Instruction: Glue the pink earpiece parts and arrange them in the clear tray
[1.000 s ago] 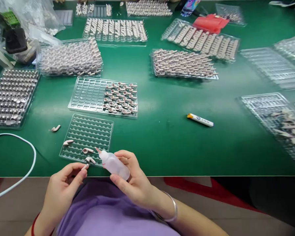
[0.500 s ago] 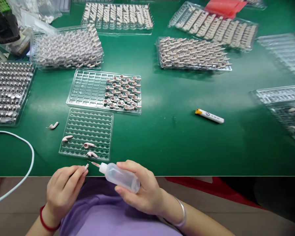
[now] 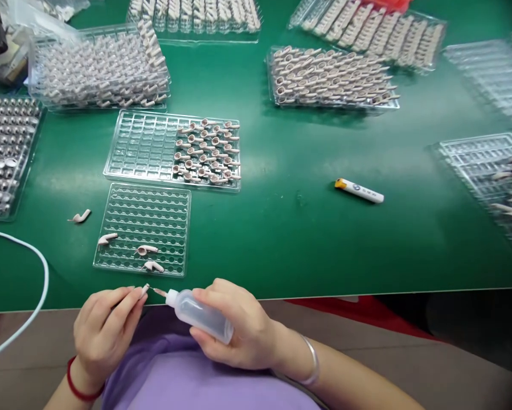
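My left hand (image 3: 106, 330) pinches a small white earbud shell (image 3: 144, 291) by the table's front edge. Most of the shell is hidden by the fingers; its end points up and right. Wrapped in my right hand (image 3: 238, 330) is a translucent squeeze bottle (image 3: 202, 315) with a white cap and thin needle tip. The bottle lies tilted, needle toward the left. That needle tip is at the shell's exposed end; whether they touch I cannot tell. Just beyond the hands, a clear tray (image 3: 162, 216) carries three loose earbud shells. Another earbud shell (image 3: 81, 216) lies on the green table left of it.
A partly filled clear tray (image 3: 140, 145) of earbud shells lies behind. Further trays (image 3: 332, 80) of shells stand at the back, and one with round silvery parts (image 3: 8, 154) at left. A white cable (image 3: 45, 273) curves at left. A white tube with yellow end (image 3: 359, 191) lies right.
The needle tip has come down from above the earbud shell to its exposed end. The whole view has shifted slightly, moving the table things up and left. Both hands keep their holds.
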A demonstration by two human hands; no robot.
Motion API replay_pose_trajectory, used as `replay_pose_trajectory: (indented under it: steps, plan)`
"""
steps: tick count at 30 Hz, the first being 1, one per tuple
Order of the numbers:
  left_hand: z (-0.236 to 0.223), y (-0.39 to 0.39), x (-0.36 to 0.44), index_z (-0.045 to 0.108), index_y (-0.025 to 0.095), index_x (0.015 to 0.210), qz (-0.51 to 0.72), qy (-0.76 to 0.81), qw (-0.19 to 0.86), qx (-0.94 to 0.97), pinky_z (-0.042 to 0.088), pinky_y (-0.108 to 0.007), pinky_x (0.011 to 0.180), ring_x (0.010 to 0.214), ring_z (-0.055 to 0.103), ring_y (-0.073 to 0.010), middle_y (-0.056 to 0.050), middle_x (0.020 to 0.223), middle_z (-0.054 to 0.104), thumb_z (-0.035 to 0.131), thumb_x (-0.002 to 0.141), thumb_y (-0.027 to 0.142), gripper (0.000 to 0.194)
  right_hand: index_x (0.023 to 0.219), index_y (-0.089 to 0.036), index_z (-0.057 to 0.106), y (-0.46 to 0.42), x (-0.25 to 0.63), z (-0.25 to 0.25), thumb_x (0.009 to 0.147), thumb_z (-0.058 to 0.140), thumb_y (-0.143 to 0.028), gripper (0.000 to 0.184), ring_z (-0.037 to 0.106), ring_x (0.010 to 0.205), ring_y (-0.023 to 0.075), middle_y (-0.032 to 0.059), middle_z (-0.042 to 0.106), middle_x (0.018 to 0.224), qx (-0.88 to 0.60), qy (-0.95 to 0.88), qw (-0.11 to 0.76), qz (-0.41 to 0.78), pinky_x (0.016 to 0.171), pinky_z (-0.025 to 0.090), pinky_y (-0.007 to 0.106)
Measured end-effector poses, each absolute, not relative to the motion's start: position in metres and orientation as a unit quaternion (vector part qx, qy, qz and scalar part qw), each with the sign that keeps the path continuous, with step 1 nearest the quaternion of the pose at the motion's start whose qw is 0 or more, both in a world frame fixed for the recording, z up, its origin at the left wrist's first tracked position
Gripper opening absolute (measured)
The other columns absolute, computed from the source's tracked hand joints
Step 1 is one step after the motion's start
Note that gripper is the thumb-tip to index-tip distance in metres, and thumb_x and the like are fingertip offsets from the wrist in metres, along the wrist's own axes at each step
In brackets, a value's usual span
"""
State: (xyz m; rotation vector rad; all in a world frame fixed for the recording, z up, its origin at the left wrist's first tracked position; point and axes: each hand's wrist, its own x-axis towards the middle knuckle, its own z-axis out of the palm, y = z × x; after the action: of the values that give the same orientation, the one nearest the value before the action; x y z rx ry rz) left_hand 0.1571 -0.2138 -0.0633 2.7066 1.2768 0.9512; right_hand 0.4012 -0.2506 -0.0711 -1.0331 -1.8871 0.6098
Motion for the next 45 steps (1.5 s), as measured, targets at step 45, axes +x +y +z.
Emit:
replay_pose_trajectory:
  steps: [45]
  plan:
    - [-0.046,-0.244,0.190,0.064,0.015,0.120,0.387,0.338,0.212,0.831,0.054,-0.029,0.080,0.093,0.063,-0.0168,-0.008,0.104,0.065,0.066,0.079,-0.004,0.045,0.100,-0.021,0.054,-0.255,0.367,-0.061,0.061,0.089,-0.031,0.053,0.060,0.066,0.0080,-0.0038,0.065,0.078,-0.349,-0.170,0.551,0.739,0.064,0.050,0.020]
